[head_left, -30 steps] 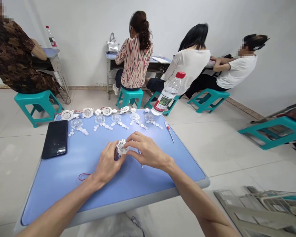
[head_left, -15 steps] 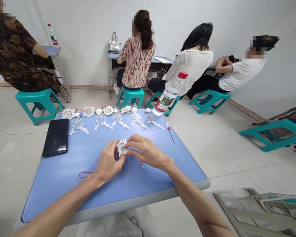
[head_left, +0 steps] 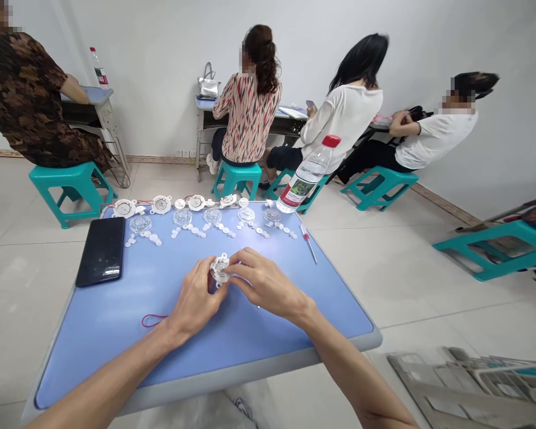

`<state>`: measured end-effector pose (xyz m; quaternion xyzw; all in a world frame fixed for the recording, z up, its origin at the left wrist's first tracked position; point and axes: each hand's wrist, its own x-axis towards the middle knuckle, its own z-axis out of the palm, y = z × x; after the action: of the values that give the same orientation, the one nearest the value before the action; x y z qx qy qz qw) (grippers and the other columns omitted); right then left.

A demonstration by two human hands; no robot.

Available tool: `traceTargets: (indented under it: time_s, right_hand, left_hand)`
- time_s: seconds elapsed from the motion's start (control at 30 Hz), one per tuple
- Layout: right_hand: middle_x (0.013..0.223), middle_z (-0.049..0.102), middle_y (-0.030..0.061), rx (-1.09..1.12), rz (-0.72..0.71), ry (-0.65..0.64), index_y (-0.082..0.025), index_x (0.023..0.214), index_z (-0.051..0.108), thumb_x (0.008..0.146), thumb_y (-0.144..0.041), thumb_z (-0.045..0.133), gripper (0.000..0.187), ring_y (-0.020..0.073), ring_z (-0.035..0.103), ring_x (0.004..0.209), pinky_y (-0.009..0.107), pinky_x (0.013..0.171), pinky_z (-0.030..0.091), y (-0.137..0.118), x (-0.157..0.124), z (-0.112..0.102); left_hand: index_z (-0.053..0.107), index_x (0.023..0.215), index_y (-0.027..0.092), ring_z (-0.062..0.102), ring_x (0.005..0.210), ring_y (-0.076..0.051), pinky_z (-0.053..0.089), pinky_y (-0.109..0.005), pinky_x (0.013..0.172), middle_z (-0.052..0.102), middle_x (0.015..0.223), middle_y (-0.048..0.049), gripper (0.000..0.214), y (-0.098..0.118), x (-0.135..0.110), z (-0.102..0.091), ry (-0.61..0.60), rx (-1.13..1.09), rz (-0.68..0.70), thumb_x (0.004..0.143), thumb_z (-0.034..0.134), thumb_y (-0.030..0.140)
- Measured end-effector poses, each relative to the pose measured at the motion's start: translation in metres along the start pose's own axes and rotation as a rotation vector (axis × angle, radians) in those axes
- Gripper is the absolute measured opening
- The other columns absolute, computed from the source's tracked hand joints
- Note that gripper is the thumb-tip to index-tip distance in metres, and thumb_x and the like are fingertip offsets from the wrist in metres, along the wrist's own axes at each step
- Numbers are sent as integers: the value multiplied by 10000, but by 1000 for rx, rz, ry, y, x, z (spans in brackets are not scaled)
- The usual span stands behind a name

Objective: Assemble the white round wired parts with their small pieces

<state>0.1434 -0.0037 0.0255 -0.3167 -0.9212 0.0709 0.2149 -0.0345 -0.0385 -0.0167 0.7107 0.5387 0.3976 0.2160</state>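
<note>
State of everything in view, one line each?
left hand: gripping white part
right hand: fingers pressed on white part
white part: held between both hands
phone: flat, screen dark
bottle: standing, red cap on
screwdriver: lying beside table's right edge
red string: loose loop on table
clear domes: in a row, each with small white discs

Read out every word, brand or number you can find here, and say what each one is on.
Nothing here can be read.
The label on the water bottle: green and red print, too blurred to read.
The label on the far bottle: too small to read.
The round white plastic part between the hands: any marks are too small to tell.
The black phone: no text shows.
</note>
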Motion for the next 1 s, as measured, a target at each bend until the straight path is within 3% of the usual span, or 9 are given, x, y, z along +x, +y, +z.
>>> traceTargets:
  time_s: [0.63, 1.0]
  right_hand:
    - [957, 642, 78, 12, 94, -134, -181, 941, 648, 896, -136, 589, 87, 209, 598, 899, 340, 750, 517, -1, 5, -6]
    - [958, 659, 92, -50, -14, -32, -173, 949, 640, 893, -142, 558, 104, 220, 594, 902, 345, 720, 533, 1, 3, -4]
  left_hand:
    - [531, 1128, 203, 567, 759, -151, 469, -274, 701, 612, 900, -9, 296, 0, -1, 0, -22, 3, 39, 846, 612, 165]
    - [509, 1193, 176, 588, 788, -164, 492, -294, 737, 625, 933, -34, 368, 0, -3, 0, -15, 14, 37, 842, 620, 162]
